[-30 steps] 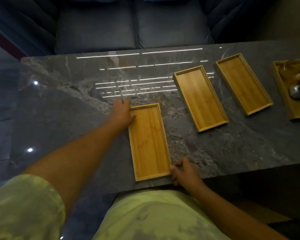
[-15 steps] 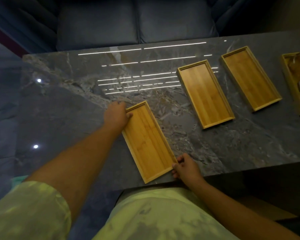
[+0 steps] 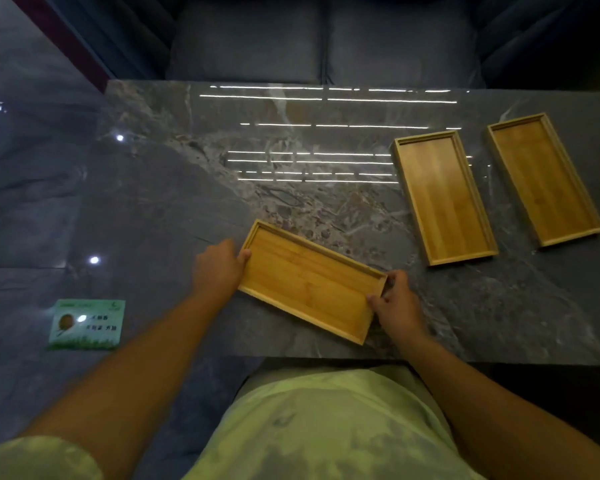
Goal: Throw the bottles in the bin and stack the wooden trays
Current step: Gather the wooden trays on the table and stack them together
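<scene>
An empty wooden tray point(image 3: 309, 282) lies slanted near the front edge of the dark marble table point(image 3: 187, 188). My left hand point(image 3: 219, 268) grips its left short end and my right hand point(image 3: 397, 303) grips its right short end. Two more empty wooden trays, one point(image 3: 442, 197) in the middle right and one point(image 3: 544, 178) further right, lie side by side on the table, apart from my hands. No bottle and no bin show in this view.
A green printed card point(image 3: 87, 323) lies on the glossy floor left of the table. A dark blue sofa point(image 3: 326, 36) stands beyond the table's far edge. Bright light strips reflect on the tabletop.
Both hands have turned the near tray clockwise, from nearly lengthwise to slanted almost crosswise. My view has swung left, so the far-right tray with objects has left the frame.
</scene>
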Demonstrator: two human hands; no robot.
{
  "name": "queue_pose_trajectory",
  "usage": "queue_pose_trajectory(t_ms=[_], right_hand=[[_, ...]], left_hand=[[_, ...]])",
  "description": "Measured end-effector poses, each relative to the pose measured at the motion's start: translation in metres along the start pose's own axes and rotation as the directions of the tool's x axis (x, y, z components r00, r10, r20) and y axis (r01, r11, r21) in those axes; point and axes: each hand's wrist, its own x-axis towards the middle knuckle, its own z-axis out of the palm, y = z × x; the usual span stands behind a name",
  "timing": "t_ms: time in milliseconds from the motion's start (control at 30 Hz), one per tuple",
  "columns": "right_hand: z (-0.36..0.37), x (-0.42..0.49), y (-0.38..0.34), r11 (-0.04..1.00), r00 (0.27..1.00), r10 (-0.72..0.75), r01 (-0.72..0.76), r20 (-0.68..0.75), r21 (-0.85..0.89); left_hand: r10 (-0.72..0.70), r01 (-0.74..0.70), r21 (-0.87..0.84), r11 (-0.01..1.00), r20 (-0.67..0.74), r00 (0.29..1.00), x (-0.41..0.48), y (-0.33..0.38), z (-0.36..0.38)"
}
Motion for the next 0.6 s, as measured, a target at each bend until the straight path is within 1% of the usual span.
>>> queue_pose_trajectory(t_ms=[67, 133, 267, 400, 500, 600], right_hand=[[-0.001, 0.002, 0.002, 1.000, 1.000, -0.011, 0.010, -0.026, -0.007], [-0.003, 0.004, 0.005, 0.998, 0.998, -0.046, 0.044, -0.043, -0.053], [-0.009, 0.007, 0.007, 0.982, 0.995, -0.102, 0.099, -0.010, -0.160], [-0.015, 0.009, 0.009, 0.954, 0.982, -0.186, 0.189, 0.034, -0.233], [-0.016, 0.009, 0.011, 0.930, 0.970, -0.234, 0.242, 0.060, -0.277], [-0.016, 0.007, 0.015, 0.919, 0.969, -0.240, 0.244, 0.052, -0.309]], left_hand=[[-0.031, 0.031, -0.044, 0.999, 0.010, 0.999, -0.012, -0.003, 0.004], [-0.048, 0.049, -0.088, 0.995, 0.020, 0.999, -0.025, -0.004, 0.010], [-0.065, 0.068, -0.134, 0.989, 0.025, 0.998, -0.050, -0.003, 0.023], [-0.047, 0.063, -0.324, 0.944, 0.057, 0.997, -0.065, -0.012, 0.029], [-0.033, 0.071, -0.357, 0.931, 0.111, 0.993, -0.066, -0.016, 0.028], [0.018, 0.028, -0.371, 0.928, 0.118, 0.993, -0.067, -0.019, 0.028]])
